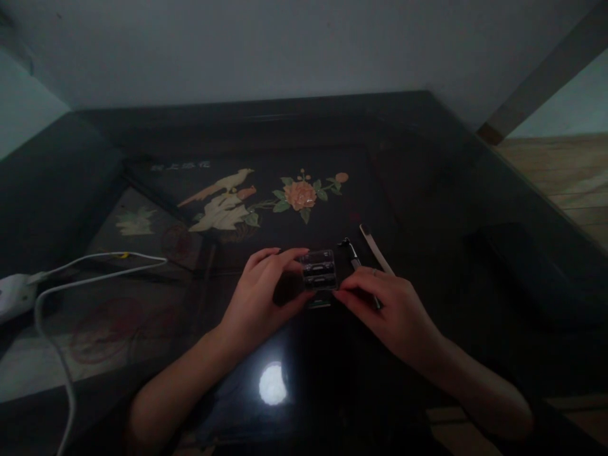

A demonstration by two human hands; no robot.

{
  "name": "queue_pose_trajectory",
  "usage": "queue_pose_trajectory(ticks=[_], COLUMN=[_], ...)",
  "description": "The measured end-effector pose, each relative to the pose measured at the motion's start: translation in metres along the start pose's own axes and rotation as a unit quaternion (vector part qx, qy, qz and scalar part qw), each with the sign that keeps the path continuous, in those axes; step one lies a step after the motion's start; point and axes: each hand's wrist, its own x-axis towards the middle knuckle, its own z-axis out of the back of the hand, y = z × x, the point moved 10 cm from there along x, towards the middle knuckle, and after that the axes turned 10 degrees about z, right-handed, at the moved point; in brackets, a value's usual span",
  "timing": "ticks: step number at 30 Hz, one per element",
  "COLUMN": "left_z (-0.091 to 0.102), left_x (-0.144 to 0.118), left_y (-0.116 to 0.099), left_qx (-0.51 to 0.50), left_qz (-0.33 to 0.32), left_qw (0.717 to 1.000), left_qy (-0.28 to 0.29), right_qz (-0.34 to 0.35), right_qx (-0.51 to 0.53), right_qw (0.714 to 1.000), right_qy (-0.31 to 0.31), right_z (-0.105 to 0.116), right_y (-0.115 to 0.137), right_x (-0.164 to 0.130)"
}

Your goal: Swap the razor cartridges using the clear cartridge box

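A small clear case (318, 270) with dark, stacked compartments is held above the dark glass tabletop. My left hand (261, 288) grips its left side, fingers along the top and the thumb at the lower edge. At its lower right corner, the thumb and forefinger of my right hand (394, 304) pinch together. What lies inside the compartments is too dark to name. Just past my right hand lies a thin metallic tool with a dark head (352, 252), partly covered by that hand. Beside it is a slim, pale stick with a dark end (375, 248).
The glass-topped table (418, 183) bears an inlaid bird and flower picture (300, 196). A white charger plug (16, 296) with a white cable (64, 367) is at the left. A dark, long object (527, 272) lies at the right. The wall stands behind.
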Motion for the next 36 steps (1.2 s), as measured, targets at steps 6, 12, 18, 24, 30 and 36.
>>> queue_pose_trajectory(ticks=[6,12,18,24,30,36], left_z=[0.008,0.005,-0.005,-0.010,-0.005,-0.003], left_x=[-0.010,-0.013,-0.014,-0.014,-0.015,-0.016], left_y=[-0.009,-0.006,-0.005,-0.002,-0.008,-0.020], left_qx=[-0.081,-0.151,-0.196,-0.204,-0.168,-0.174], left_qz=[0.035,0.063,0.080,0.104,0.053,0.011], left_qw=[0.996,0.986,0.976,0.970,0.983,0.983], left_qy=[0.002,0.016,0.047,0.077,0.056,0.065], right_qz=[-0.021,-0.040,-0.087,-0.095,-0.081,-0.100], right_qx=[0.044,0.109,0.207,0.246,0.230,0.254], right_qw=[0.999,0.993,0.974,0.964,0.969,0.959], right_qy=[-0.025,-0.015,0.013,0.032,0.033,0.081], right_z=[0.006,0.004,-0.008,-0.014,-0.012,-0.023], right_y=[0.000,0.002,-0.002,-0.002,-0.001,-0.004], right_x=[0.002,0.002,0.000,-0.004,0.000,-0.003])
